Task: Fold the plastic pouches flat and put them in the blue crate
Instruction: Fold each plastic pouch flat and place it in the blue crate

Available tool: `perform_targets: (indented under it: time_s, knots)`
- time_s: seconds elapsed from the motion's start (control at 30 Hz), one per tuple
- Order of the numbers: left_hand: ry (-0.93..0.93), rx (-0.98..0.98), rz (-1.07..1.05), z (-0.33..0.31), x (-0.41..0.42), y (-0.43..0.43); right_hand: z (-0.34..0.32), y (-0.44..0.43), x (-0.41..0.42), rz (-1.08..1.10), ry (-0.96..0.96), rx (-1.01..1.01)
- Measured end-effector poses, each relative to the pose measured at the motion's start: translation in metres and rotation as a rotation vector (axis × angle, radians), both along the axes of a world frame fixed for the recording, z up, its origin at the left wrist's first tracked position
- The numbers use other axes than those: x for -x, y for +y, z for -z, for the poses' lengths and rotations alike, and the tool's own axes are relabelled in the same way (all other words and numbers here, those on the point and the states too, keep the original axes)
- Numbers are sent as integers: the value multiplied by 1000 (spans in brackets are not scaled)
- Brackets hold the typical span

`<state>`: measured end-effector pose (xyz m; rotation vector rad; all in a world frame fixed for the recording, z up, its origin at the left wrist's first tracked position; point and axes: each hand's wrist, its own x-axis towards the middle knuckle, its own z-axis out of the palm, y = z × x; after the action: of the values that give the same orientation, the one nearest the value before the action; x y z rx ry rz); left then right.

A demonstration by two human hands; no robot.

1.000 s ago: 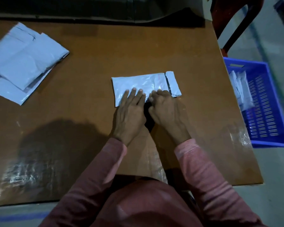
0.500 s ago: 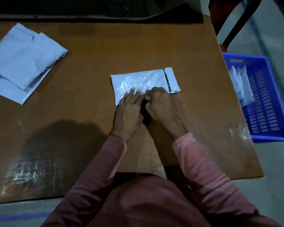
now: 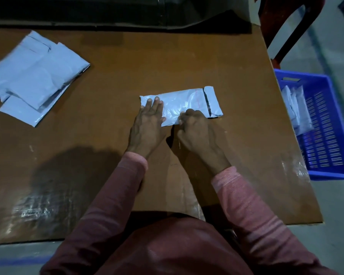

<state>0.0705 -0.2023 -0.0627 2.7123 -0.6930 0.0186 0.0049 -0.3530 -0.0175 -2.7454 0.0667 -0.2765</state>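
Lying on the bench (image 3: 127, 66): folded pouch (image 3: 187, 104), flap toward the blue crate (image 3: 330, 108), faint red print by the flap unreadable. Left grip (image 3: 147, 124), fingers flat and pressing, has slid to the pouch's left end since earlier. Right grip (image 3: 197, 130) curled on its near edge; pinching or pressing, cannot tell.

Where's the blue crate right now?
In the head view the blue crate sits off the table's right edge, lower than its top, near the red chair. A few pouches stand along its left wall.
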Motion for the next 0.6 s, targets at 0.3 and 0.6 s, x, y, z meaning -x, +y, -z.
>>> perform_targets:
  time_s: [0.3, 0.6]
  knots:
    - [42, 118, -40, -5, 4, 2, -31, 7, -52, -73, 254, 60]
    - [91, 221, -66, -4, 3, 1, -19, 10, -55, -27, 302, 97]
